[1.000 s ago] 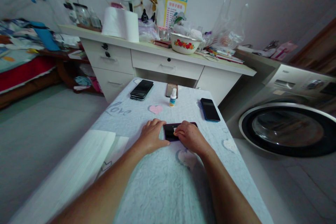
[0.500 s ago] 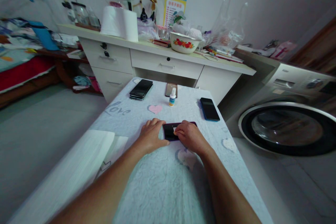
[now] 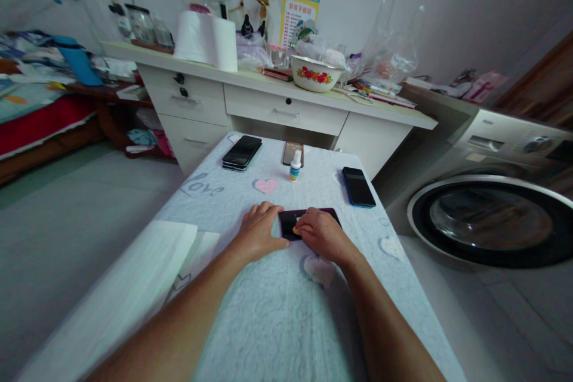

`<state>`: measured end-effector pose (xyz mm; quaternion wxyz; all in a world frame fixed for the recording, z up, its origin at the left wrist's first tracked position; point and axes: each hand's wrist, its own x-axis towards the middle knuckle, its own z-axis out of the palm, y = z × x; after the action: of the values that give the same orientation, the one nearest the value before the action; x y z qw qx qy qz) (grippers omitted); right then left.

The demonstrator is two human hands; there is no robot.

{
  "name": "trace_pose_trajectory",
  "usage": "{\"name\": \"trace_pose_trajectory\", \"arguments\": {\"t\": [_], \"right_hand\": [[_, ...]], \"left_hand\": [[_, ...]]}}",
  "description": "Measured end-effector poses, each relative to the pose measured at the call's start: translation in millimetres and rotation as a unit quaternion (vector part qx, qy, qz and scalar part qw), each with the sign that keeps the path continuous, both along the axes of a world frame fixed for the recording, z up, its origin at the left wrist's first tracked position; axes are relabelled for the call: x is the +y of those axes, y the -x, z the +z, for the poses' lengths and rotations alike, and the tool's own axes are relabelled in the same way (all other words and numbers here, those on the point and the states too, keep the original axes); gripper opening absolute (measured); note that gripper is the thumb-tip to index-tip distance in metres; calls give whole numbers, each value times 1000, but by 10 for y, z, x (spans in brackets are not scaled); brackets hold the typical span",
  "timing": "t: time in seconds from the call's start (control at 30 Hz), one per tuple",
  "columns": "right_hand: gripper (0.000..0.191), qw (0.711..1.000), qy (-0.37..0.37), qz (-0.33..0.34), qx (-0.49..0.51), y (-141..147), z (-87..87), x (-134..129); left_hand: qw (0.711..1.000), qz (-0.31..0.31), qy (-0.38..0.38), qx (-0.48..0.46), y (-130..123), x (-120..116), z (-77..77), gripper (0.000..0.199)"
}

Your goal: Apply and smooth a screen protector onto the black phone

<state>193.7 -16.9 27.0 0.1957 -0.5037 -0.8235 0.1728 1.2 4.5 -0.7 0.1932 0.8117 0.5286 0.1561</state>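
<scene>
Against the pale wall (image 3: 351, 3) stands a white drawer unit (image 3: 255, 104). Right of the drawer unit is a silver washing machine (image 3: 483, 158); left of it, a bed (image 3: 49, 116) with red bedding; before it, grey floor (image 3: 89, 215); above it, a lettered poster (image 3: 299, 18).

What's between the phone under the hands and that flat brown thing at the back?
A small white spray bottle, in front of the flat brown thing; from bottle to phone, the head view shows only patterned tablecloth.
</scene>
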Motion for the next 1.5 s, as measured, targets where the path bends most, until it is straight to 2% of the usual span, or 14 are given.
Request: {"name": "trace_pose_trajectory", "arguments": {"t": [0.17, 0.4, 0.53, 0.8, 1.0, 1.2, 1.5], "right_hand": [[14, 1000, -2, -5, -13, 0, 0, 6], [16, 995, 0, -60, -85, -68, 15, 27], [17, 993, 4, -67, -101, -78, 30, 22], [15, 998, 2, -40, -51, -60, 14, 21], [12, 1000, -2, -14, -18, -34, 18, 11], [12, 1000, 1, -14, -5, -44, -15, 28], [11, 1000, 2, -20, -10, -50, -1, 23]], "left_hand": [[1000, 4, 8, 4, -2, 0, 24, 67], [1000, 1, 8, 7, -7, -7, 50, 66], [1000, -1, 8, 5, -4, -14, 51, 66], [1000, 0, 4, 2, 2, 0, 15, 66], [1000, 2, 14, 7, -4, -14, 53, 66], [1000, 4, 13, 5, -12, -13, 79, 66], [1000, -1, 5, 2, -3, 1, 28, 66]]}}
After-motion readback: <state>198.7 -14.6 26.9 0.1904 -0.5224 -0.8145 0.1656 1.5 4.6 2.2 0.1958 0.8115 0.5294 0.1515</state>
